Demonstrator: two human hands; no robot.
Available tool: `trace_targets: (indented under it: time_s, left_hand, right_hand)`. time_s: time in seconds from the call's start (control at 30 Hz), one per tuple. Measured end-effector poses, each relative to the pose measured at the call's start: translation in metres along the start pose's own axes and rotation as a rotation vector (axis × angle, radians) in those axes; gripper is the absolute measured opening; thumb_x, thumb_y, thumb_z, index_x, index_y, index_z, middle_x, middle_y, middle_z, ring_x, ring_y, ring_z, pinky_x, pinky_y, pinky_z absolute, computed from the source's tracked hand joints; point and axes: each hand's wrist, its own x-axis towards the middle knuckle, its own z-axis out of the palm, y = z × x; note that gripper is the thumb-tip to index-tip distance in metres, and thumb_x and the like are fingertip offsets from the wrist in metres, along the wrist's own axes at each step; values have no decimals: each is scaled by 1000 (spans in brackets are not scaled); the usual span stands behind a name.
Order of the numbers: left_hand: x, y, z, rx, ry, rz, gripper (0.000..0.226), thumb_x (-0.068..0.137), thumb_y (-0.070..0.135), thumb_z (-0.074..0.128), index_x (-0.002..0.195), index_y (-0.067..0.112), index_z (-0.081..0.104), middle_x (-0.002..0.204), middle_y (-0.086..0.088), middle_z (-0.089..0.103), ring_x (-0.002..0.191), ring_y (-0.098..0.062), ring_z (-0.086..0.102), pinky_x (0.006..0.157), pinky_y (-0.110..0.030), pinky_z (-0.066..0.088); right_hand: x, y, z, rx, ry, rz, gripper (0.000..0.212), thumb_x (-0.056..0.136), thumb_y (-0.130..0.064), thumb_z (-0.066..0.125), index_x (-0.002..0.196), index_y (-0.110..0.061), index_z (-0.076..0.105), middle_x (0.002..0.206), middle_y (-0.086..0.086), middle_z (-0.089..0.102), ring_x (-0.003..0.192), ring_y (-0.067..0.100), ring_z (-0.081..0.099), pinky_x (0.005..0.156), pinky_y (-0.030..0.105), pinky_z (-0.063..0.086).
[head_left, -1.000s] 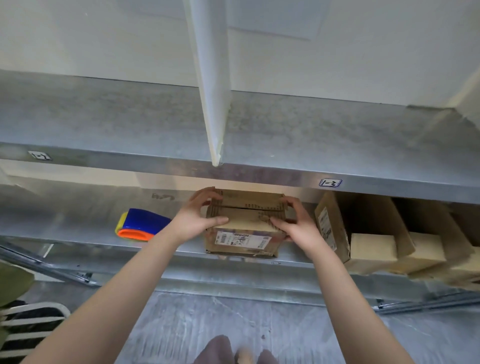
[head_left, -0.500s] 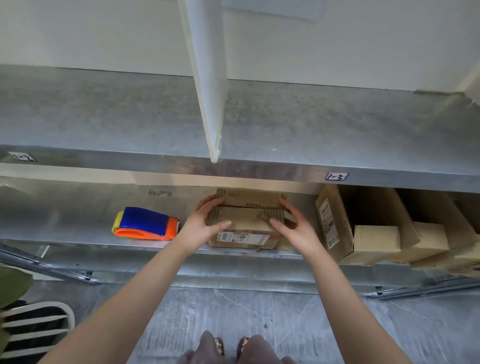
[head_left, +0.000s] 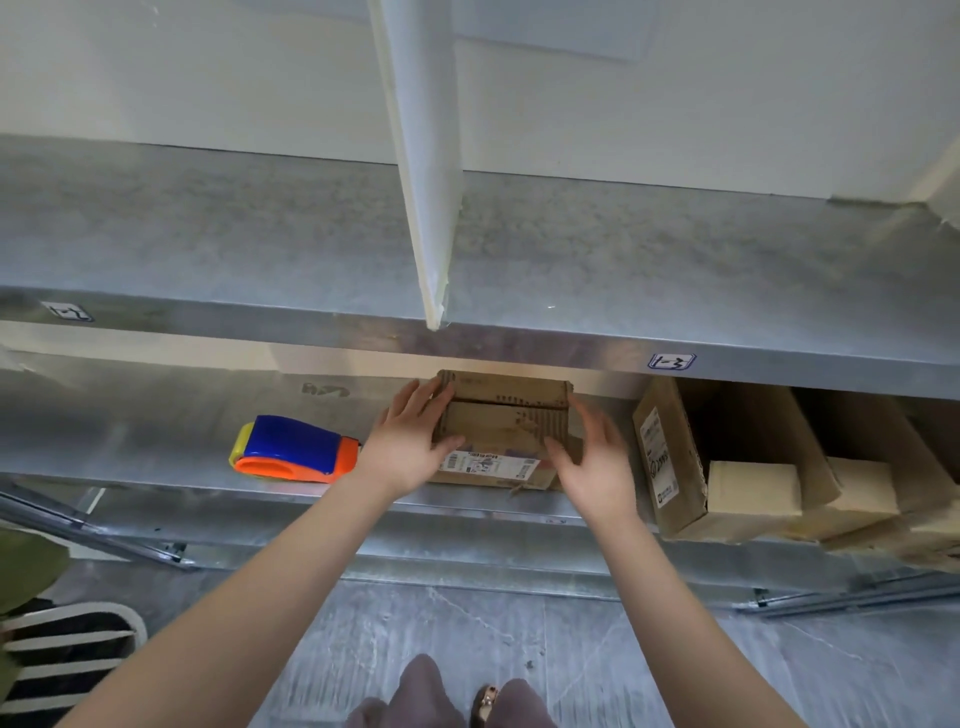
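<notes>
Now that the left hand (head_left: 410, 447) and right hand (head_left: 597, 462) have relaxed their fingers open, the cardboard box (head_left: 501, 421) looks delivered onto the shelf (head_left: 156, 447).

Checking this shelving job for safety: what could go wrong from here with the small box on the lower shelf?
1. The cardboard box sits near the front edge of the lower shelf, and neither the left hand nor the right hand has a grip on it; a nudge might drop it to the floor.
2. The tape dispenser lies close beside the left hand and could get knocked off.
</notes>
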Motion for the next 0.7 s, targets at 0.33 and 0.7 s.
trace_targets:
  time_s: [0.33, 0.7]
  left_hand:
    - [-68, -36, -34, 428, 225, 256, 49, 90, 49, 42, 127, 19, 54, 137, -6, 52, 134, -30, 40, 112, -45, 27]
    - [-99, -162, -53, 483, 44, 119, 65, 76, 50, 51, 131, 16, 54, 127, -8, 60, 118, -34, 54, 106, -45, 32]
  right_hand:
    - [-54, -53, -2, -397, 104, -298, 55, 91, -40, 47, 144, -25, 42, 145, 4, 48, 138, 29, 36, 109, 50, 38]
    - [-84, -123, 149, -385, -212, -522, 52, 93, -36, 46, 142, -22, 45, 142, 6, 52, 139, 33, 38, 113, 53, 32]
